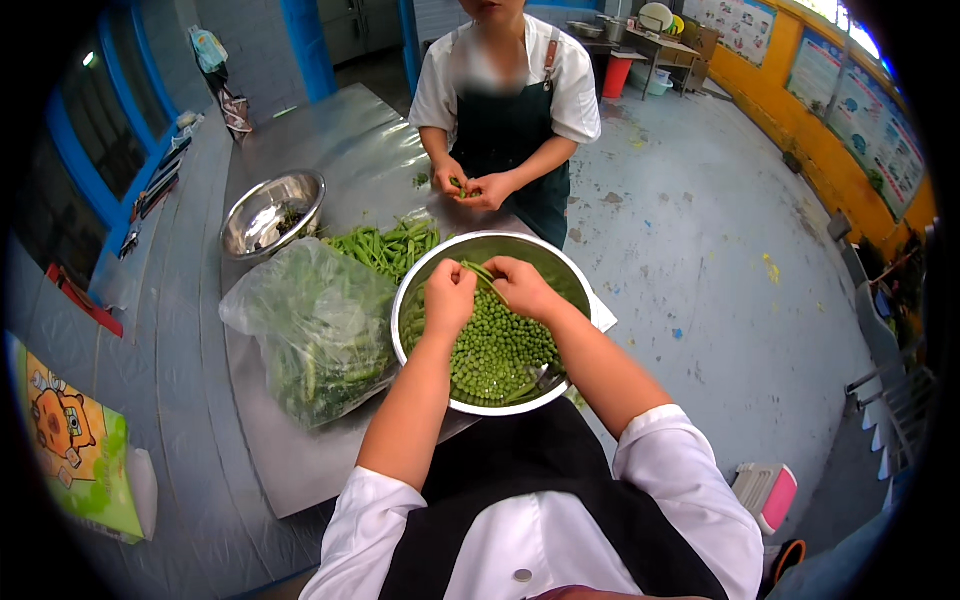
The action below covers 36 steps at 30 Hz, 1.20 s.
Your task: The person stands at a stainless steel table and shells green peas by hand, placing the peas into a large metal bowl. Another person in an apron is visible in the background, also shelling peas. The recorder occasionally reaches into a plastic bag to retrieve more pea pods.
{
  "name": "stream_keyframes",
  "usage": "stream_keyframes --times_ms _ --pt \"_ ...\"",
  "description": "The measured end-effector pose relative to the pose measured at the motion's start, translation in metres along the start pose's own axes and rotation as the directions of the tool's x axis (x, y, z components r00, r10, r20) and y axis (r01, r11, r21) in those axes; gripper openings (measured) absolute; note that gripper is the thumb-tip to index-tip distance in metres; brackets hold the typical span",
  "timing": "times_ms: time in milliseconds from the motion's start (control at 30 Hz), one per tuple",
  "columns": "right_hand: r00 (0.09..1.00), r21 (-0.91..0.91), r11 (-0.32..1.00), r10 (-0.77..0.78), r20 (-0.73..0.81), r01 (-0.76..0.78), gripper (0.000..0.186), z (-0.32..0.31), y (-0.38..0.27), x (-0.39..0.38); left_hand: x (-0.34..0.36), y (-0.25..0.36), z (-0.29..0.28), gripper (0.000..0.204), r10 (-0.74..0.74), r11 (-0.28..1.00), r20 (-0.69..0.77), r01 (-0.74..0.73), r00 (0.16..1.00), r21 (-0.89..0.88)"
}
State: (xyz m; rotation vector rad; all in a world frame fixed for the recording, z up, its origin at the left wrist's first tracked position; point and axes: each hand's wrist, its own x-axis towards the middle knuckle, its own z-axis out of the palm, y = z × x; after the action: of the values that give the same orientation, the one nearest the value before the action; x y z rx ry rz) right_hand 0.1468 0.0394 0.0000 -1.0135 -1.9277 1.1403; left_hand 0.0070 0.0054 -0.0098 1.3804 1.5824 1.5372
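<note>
Both my hands are over a large steel bowl [574, 268] that holds many loose green peas [500, 345]. Between them stretches a green pea pod [485, 277]. My left hand [450, 293] pinches its left end, while the fingers of my right hand [522, 288] grip it farther right. Whether the pod is split cannot be made out. A heap of whole pea pods [390, 246] lies on the metal table just beyond the bowl's left side. Against the bowl's left rim rests a clear plastic bag [310, 320] with green pods inside.
Across the steel table [290, 470], a co-worker in a dark apron [510, 130] holds something green in both hands. A smaller steel bowl [272, 212] with dark scraps stands at the far left. A colourful box [80, 440] is at lower left, a pink-and-white stool [768, 495] at lower right.
</note>
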Motion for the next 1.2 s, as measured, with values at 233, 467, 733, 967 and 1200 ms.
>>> stream_keyframes --times_ms 233,467,733,967,1200 --pt "0.994 0.185 0.983 0.013 -0.11 0.008 0.023 -0.014 0.0 0.003 0.005 0.004 0.006 0.012 -0.064 0.984 0.154 0.088 0.986 -0.156" --pt "0.725 -0.034 0.992 -0.111 -0.679 0.12 0.018 -0.086 -0.013 -0.03 -0.001 0.009 -0.005 0.027 -0.072 0.985 0.251 0.109 0.965 -0.137" --pt "0.709 -0.437 0.711 0.123 -0.695 -0.551 0.065 -0.164 0.162 -0.087 -0.001 -0.003 0.008 0.022 0.068 0.992 0.229 -0.09 0.971 0.083" --pt "0.727 -0.176 0.97 0.002 -0.686 -0.169 0.028 -0.119 0.117 -0.082 0.0 0.013 0.002 0.029 -0.021 0.996 0.289 0.045 0.957 -0.078" --pt "0.875 -0.33 0.93 -0.288 -0.39 0.159 0.015 -0.056 0.003 -0.101 0.074 0.031 -0.077 0.033 0.32 0.804 0.267 -0.41 0.909 0.431"
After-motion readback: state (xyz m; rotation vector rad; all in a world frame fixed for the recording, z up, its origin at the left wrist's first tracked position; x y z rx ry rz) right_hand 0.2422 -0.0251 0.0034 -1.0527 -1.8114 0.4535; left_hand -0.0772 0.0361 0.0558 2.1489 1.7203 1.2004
